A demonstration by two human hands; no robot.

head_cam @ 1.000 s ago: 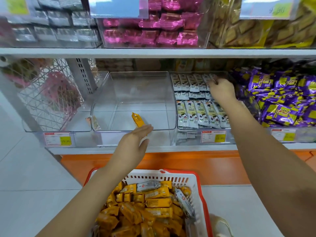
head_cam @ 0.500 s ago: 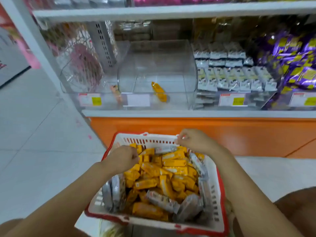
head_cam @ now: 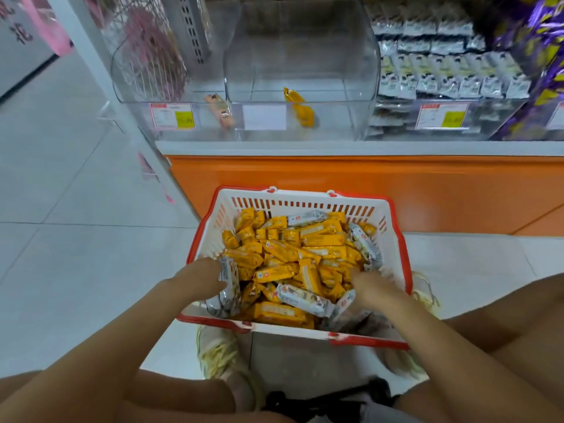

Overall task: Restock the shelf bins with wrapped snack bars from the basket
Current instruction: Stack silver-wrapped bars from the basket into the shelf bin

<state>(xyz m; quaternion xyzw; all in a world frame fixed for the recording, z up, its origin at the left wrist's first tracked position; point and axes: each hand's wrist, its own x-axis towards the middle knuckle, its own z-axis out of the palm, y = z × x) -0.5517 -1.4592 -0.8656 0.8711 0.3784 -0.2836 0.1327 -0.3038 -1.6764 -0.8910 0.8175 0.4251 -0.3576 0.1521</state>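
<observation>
White tiled floor (head_cam: 76, 270) fronts an orange shelf base (head_cam: 396, 184). The basket (head_cam: 302, 196) standing there is heaped with yellow and silver snack bars (head_cam: 320, 239). The left hand (head_cam: 195, 279) touches a silver bar (head_cam: 228, 282) at the near-left wall. The right hand (head_cam: 370, 290) is sunk among the bars, blurred. Neither grip can be told. Above, the clear bin (head_cam: 360, 71) holds one yellow bar (head_cam: 300, 108). Price tags (head_cam: 172, 116) are unreadable. Open floor lies to the left.

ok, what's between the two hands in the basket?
Head view: between left hand and right hand lies the heap of yellow bars, with a silver bar on top.
</observation>
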